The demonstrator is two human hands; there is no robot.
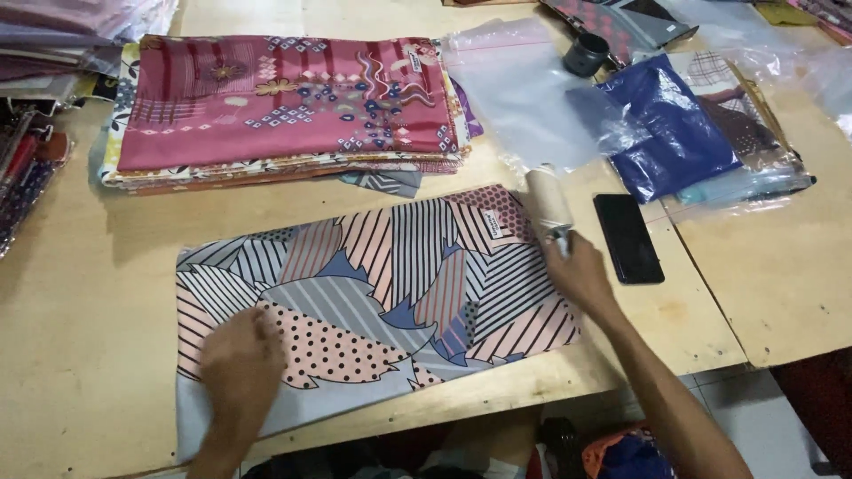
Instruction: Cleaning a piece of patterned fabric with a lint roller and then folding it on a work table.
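Observation:
A folded scarf (382, 284) with stripes, dots and grey-blue patches lies flat near the table's front edge. My left hand (241, 368) presses palm-down on its left part, fingers spread. My right hand (579, 270) grips the handle of a lint roller (547, 202), whose white roll rests at the scarf's upper right corner beside a small white label (495, 224).
A stack of folded scarves (284, 106) topped by a pink one sits behind. Clear plastic bags (524, 98), bagged blue fabric (670, 133), a black phone (627, 238) and a dark cup (586, 53) lie to the right. More fabric is piled at far left (35, 53).

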